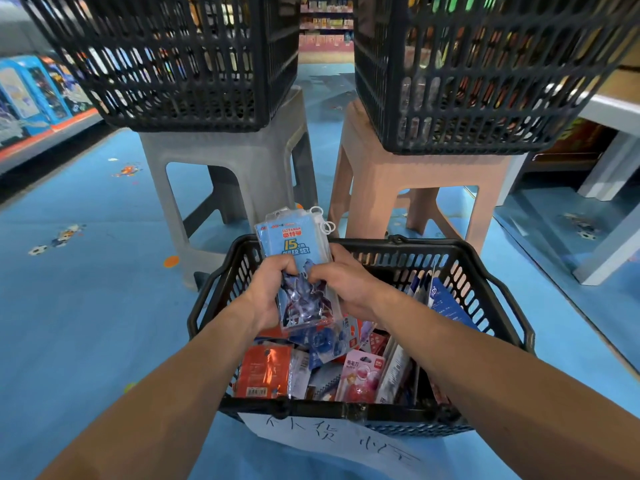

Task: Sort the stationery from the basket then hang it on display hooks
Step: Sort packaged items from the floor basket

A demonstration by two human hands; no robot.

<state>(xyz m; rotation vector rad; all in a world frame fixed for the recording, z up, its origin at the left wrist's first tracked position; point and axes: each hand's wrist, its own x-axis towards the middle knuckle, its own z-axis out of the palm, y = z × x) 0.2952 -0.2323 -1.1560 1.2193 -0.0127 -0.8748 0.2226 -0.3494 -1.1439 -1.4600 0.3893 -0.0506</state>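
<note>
Both hands hold a stack of blue ruler sets upright above the black basket. Left hand curls its fingers around the left edge of the packs, and right hand grips the right edge. More stationery packets lie inside the basket. Behind it, two black crates stand on a grey stool and a pink stool.

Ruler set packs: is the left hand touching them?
Touching. The head view shows the left hand with fingers curled round the ruler set packs.
</note>
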